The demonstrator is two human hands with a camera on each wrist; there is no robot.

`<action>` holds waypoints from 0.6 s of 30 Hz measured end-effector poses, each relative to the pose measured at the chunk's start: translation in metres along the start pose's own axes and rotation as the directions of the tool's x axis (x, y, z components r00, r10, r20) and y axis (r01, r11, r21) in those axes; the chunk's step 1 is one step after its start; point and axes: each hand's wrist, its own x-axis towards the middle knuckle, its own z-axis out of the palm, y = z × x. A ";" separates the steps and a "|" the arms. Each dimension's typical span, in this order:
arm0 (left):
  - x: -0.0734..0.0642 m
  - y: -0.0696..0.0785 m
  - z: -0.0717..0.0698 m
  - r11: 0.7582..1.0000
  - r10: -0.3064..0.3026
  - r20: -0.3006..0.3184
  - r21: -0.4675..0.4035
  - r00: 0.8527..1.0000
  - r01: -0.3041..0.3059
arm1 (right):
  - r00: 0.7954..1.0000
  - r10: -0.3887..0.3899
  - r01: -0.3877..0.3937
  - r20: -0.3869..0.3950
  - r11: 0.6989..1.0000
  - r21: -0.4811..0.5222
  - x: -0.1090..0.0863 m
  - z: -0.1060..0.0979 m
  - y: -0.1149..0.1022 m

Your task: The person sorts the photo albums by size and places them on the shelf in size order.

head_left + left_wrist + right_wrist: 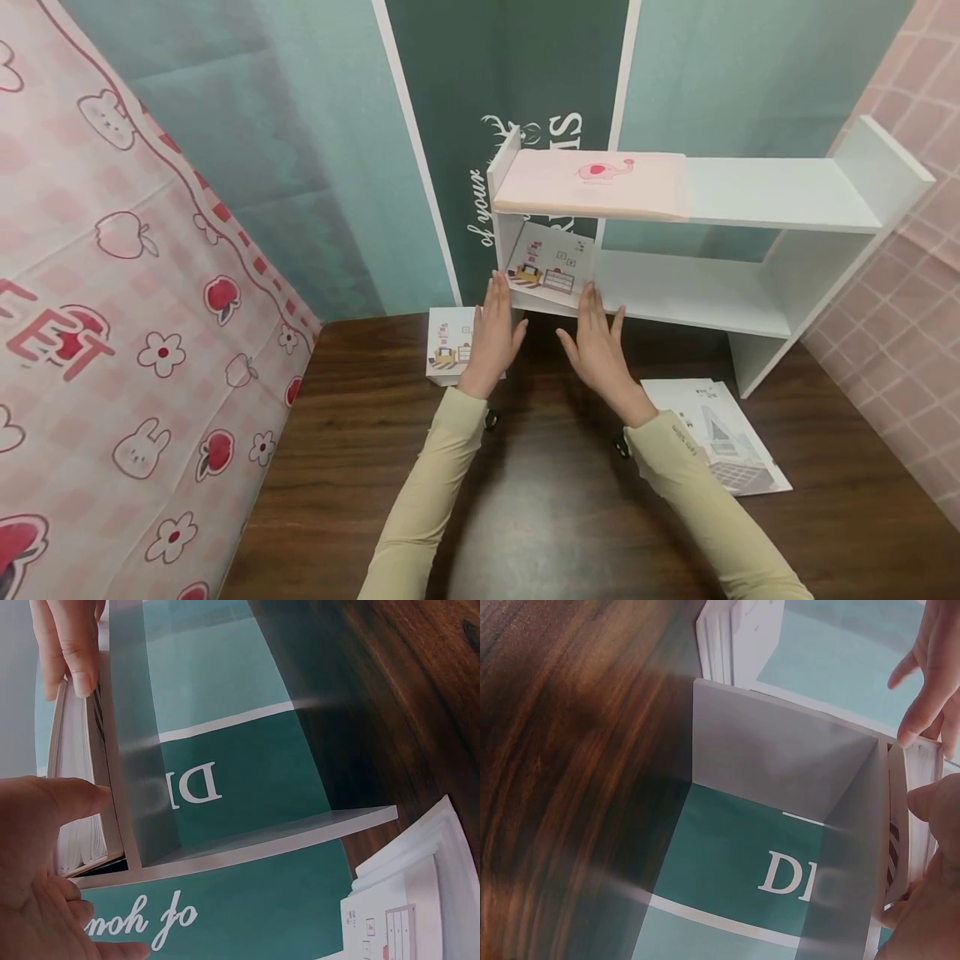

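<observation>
A book with a drawn room on its white cover lies on the lower shelf of a white shelf unit, against its left side panel. My left hand, fingers straight, is at the book's front left corner beside that panel. My right hand has its straight fingertips at the front right corner, thumb spread away. In the left wrist view, the page edges face out between my two hands. The right wrist view shows the thickness of the book just above the shelf board.
A stack of white books stands on the brown table, left of the unit. Flat white booklets lie at its right foot. A pink elephant book rests on the upper shelf. Patterned cloths hang around.
</observation>
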 end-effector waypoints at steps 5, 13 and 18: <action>-0.004 -0.001 0.003 1.000 0.005 0.011 0.007 1.000 -0.005 | 1.000 -0.001 0.001 -0.019 1.000 0.001 -0.005 0.003 0.000; -0.008 -0.002 0.009 1.000 0.013 -0.008 0.009 1.000 -0.013 | 0.999 -0.003 0.003 -0.041 1.000 0.010 -0.009 0.006 0.000; -0.011 -0.003 0.010 0.999 0.036 -0.027 0.019 0.999 -0.036 | 0.999 -0.001 0.001 -0.052 1.000 0.001 -0.010 0.008 0.000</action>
